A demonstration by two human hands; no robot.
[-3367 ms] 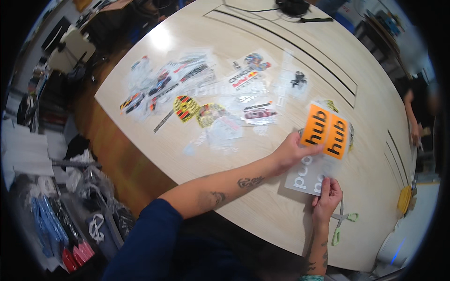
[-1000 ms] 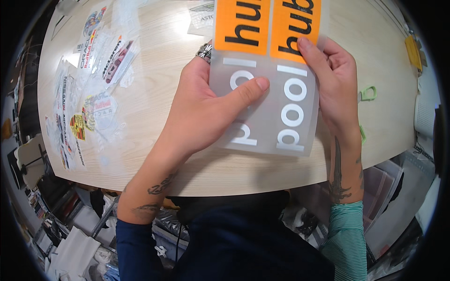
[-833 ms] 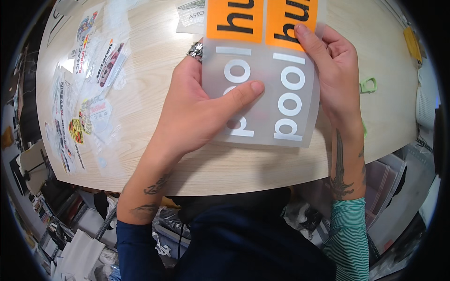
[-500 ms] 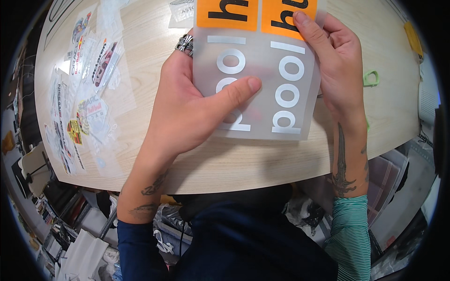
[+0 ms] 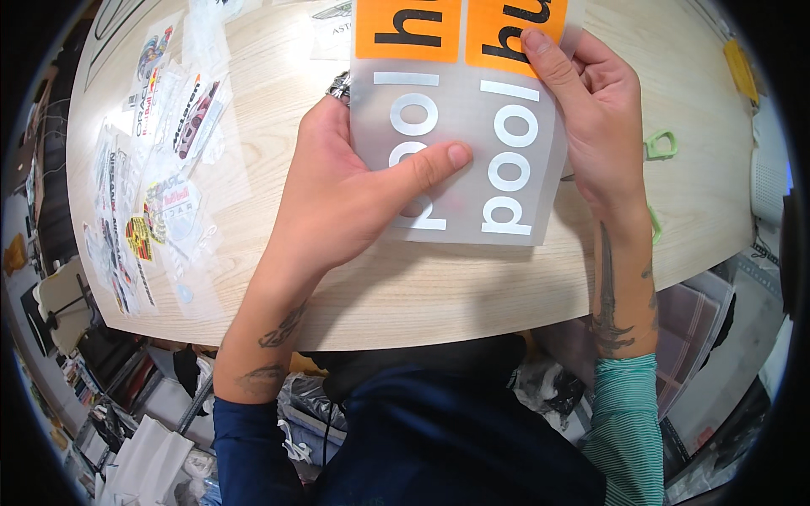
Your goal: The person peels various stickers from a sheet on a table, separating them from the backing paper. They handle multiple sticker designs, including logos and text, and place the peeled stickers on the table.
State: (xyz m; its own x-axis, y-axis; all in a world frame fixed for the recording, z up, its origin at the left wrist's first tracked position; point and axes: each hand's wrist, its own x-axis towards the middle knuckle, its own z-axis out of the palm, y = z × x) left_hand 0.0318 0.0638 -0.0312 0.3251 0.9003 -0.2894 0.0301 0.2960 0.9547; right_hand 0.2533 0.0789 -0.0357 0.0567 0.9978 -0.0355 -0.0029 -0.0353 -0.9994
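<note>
Between my two hands I hold a translucent sheet of stickers (image 5: 462,160) above the table, with white letters on its lower half and black letters on orange blocks at the top. My left hand (image 5: 350,177) grips it from the left, thumb across the front and fingers hidden behind; a chunky silver ring sits on one finger. My right hand (image 5: 595,110) pinches the right edge near an orange block, thumb in front, other fingers curled behind. The sheet's upper end runs out of the frame.
Many clear sticker sheets (image 5: 156,190) lie spread over the left of the wooden table (image 5: 405,304). Scissors with green handles (image 5: 661,145) lie partly behind my right wrist. Another white sticker sheet (image 5: 332,34) is past my left hand. A yellow object (image 5: 738,72) sits at the far right edge.
The sheet and both hands have shifted slightly; my right hand has moved a little left. The grip of both hands stays the same.
</note>
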